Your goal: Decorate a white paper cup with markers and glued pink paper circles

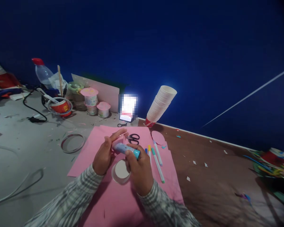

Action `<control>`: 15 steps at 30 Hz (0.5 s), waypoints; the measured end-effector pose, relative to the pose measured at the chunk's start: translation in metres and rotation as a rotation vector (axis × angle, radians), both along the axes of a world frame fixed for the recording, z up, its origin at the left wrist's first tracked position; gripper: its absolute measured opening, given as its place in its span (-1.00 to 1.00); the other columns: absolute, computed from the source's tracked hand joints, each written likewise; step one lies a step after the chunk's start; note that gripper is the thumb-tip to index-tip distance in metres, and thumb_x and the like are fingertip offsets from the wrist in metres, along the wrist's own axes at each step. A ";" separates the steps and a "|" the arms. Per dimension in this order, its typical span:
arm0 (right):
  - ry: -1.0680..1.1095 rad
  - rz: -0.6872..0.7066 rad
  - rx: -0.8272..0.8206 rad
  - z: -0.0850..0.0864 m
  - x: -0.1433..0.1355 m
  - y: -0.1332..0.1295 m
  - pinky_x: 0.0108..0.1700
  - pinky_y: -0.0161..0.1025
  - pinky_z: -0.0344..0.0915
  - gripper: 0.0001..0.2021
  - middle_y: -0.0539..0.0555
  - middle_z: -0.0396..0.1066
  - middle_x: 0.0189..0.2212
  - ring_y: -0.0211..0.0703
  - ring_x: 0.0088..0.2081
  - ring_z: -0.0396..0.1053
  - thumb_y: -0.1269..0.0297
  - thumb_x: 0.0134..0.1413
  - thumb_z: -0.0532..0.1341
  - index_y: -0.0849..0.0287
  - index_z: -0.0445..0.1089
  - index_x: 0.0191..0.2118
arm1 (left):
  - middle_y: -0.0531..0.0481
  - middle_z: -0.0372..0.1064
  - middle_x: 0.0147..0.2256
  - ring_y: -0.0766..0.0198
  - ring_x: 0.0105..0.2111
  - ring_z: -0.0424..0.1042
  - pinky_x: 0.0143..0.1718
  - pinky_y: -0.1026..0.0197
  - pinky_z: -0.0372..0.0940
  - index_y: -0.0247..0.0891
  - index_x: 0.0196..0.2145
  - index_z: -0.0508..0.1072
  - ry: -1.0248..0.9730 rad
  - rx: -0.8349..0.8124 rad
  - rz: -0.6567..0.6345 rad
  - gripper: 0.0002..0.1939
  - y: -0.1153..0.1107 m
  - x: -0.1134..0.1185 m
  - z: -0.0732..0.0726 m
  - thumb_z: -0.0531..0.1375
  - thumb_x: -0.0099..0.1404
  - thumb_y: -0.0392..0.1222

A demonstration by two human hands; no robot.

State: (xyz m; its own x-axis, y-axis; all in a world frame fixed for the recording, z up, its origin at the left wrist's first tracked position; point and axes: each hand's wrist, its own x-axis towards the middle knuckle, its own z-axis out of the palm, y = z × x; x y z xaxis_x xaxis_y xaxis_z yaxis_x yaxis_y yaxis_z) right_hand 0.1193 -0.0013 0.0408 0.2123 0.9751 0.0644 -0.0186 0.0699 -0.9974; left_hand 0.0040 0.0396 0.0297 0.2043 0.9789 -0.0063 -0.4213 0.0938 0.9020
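In my right hand [140, 168] is a blue glue stick [126, 149], gripped along its barrel with the turquoise end toward my fingers. Its other end presses against, or lies very close to, a small pink paper piece [119, 141] held in my left hand [105, 154]. My left fingers stretch behind that paper, which they partly hide. Below both hands a white paper cup [122, 169] stands on the pink paper sheets [115, 201]. Just beyond the hands lie black-handled scissors [134, 138]. Several markers [158, 164] rest to the right, beside a pink paper disc [158, 137].
A tall stack of paper cups [161, 104] leans near the blue wall, right of a lit phone [127, 108]. Pink-topped cups [103, 109], a bottle [43, 72] and a tape ring [72, 143] are on the left. Paper scraps [188, 178] dot the brown surface.
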 end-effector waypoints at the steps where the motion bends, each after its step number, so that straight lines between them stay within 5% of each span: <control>1: 0.085 0.026 -0.068 0.002 0.001 0.002 -0.75 -0.40 0.09 -0.83 -0.16 0.21 -0.78 -0.30 -0.78 0.11 0.22 -0.09 0.18 0.18 0.38 -0.35 | -0.10 0.35 0.02 0.02 0.05 0.23 -0.05 0.12 0.25 -0.14 0.00 0.33 0.029 0.029 0.004 -0.29 0.000 0.000 0.000 -0.04 0.06 0.37; 5: 0.134 0.091 -0.164 0.013 0.009 0.010 -0.75 -0.40 0.06 -0.76 -0.16 0.20 -0.79 -0.31 -0.77 0.09 0.17 -0.17 0.20 0.20 0.39 -0.35 | -0.03 0.16 0.15 0.02 0.11 0.13 0.03 0.08 0.18 -0.01 0.09 0.18 0.040 0.156 0.013 -0.24 0.002 -0.003 0.000 0.12 -0.03 0.34; 10: -0.222 -0.040 0.122 0.023 0.021 0.009 -0.44 -0.28 0.30 -0.78 0.00 0.48 -0.44 -0.16 -0.50 0.38 0.24 -0.11 0.22 0.12 0.42 -0.25 | -0.02 0.15 0.15 0.03 0.12 0.11 0.05 0.09 0.15 0.06 0.08 0.15 0.020 0.107 0.104 -0.09 0.005 -0.005 0.003 0.33 -0.24 0.23; 15: -0.711 0.009 0.379 0.018 0.026 0.004 -0.19 -0.15 0.18 -0.73 0.01 0.53 -0.26 -0.07 -0.30 0.43 0.27 -0.01 0.24 0.01 0.35 -0.12 | -0.11 0.29 0.06 -0.05 0.07 0.19 0.11 -0.06 0.07 -0.12 -0.04 0.33 0.060 0.031 0.072 -0.17 0.005 -0.003 0.006 0.40 -0.31 0.14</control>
